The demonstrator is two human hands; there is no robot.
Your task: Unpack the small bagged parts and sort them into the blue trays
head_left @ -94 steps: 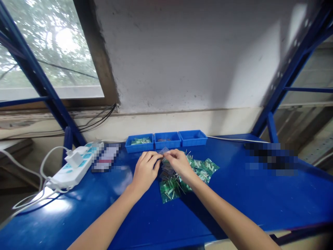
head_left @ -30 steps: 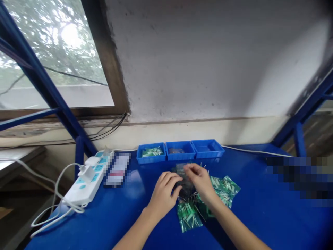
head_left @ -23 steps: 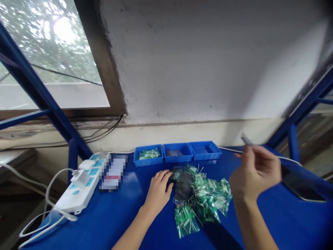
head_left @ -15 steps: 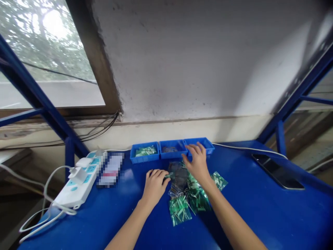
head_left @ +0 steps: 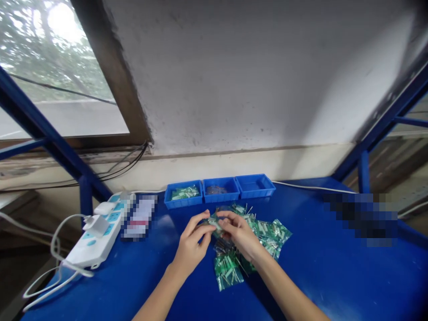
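Between my two hands is a small clear plastic bag (head_left: 214, 220) with pale green pieces in it. My left hand (head_left: 193, 243) pinches its left side with thumb and fingers. At its right side, the fingers of my right hand (head_left: 240, 232) are closed on it, partly hiding it. Under and beside my right hand lies a pile of green plastic packets (head_left: 267, 232) with pale pieces and metal pins. One separate-looking green packet (head_left: 228, 271) lies at the near end of the pile. Dark clear bags are mostly covered by my hands.
Three blue bins stand along the wall: the left bin (head_left: 183, 203) holds green packets, the middle bin (head_left: 221, 196) brownish small parts, beside the right bin (head_left: 256, 193). A white power strip (head_left: 96, 240) with cables and a blurred phone (head_left: 139, 218) lie left.
My right hand has come down from near the bins to meet my left hand. Both now hold the small bag, raised a little above the pile. The view has shifted slightly.
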